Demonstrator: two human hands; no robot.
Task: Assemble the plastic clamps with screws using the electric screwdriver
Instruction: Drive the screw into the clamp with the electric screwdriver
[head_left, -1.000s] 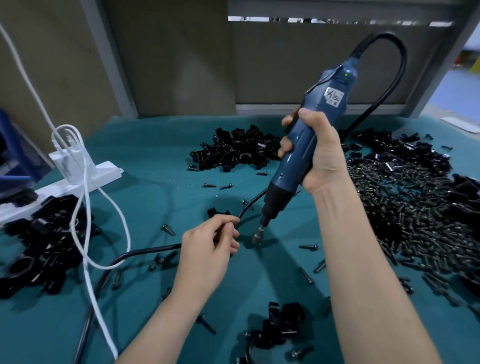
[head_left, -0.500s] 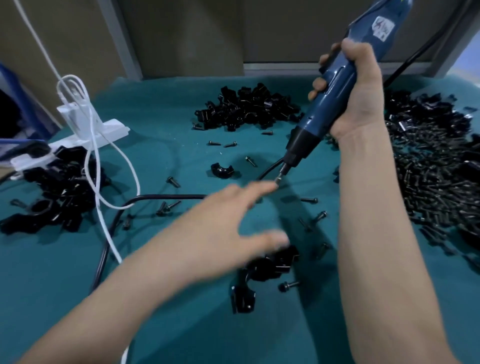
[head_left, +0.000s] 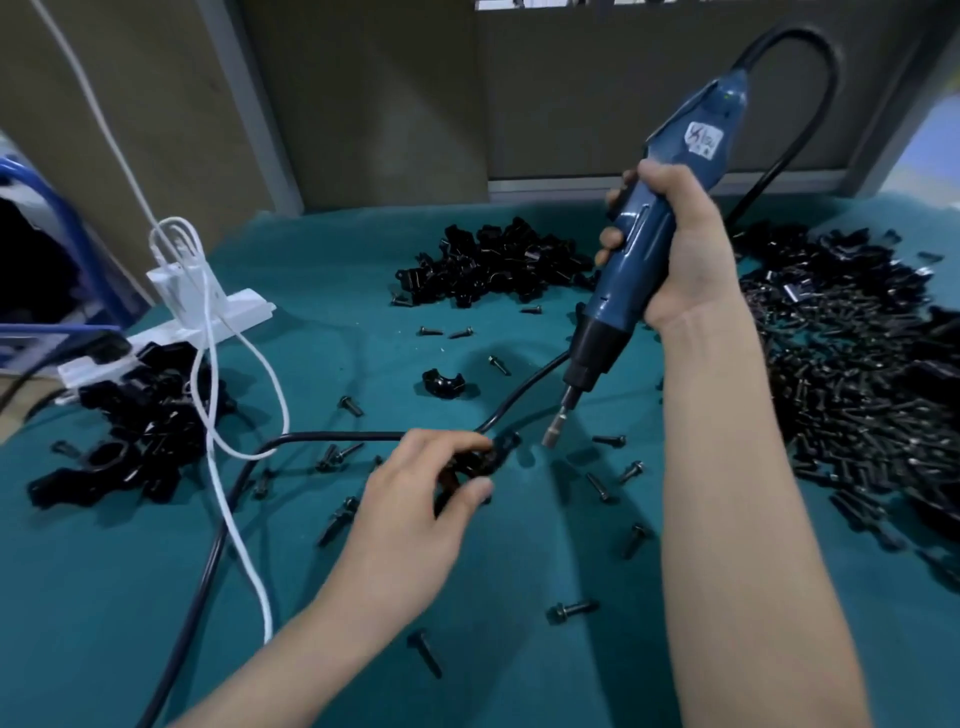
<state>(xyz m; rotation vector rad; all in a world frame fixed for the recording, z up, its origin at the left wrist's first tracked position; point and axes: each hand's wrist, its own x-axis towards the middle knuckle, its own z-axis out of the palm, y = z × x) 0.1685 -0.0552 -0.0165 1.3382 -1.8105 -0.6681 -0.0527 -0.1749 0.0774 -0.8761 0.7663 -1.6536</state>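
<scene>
My right hand (head_left: 675, 249) grips the blue electric screwdriver (head_left: 649, 244) upright, its bit tip (head_left: 551, 434) hanging just above the teal mat. My left hand (head_left: 415, 499) pinches a black plastic clamp (head_left: 483, 462) between thumb and fingers, a little left of the bit. A single clamp half (head_left: 441, 382) lies behind it. Loose black screws (head_left: 571, 610) are scattered around both hands. A pile of clamps (head_left: 488, 270) sits at the back centre, and a large heap of screws (head_left: 852, 384) covers the right side.
A second clamp pile (head_left: 140, 431) lies at the left beside a white power strip (head_left: 208, 322) with a white cable (head_left: 234, 467). The screwdriver's black cord (head_left: 332, 437) runs across the teal mat (head_left: 104, 597). A wall panel stands behind.
My left hand reached to the near clamps with fingers spread, then came back holding a clamp near the bit. The screwdriver stayed in my right hand; the view shifted.
</scene>
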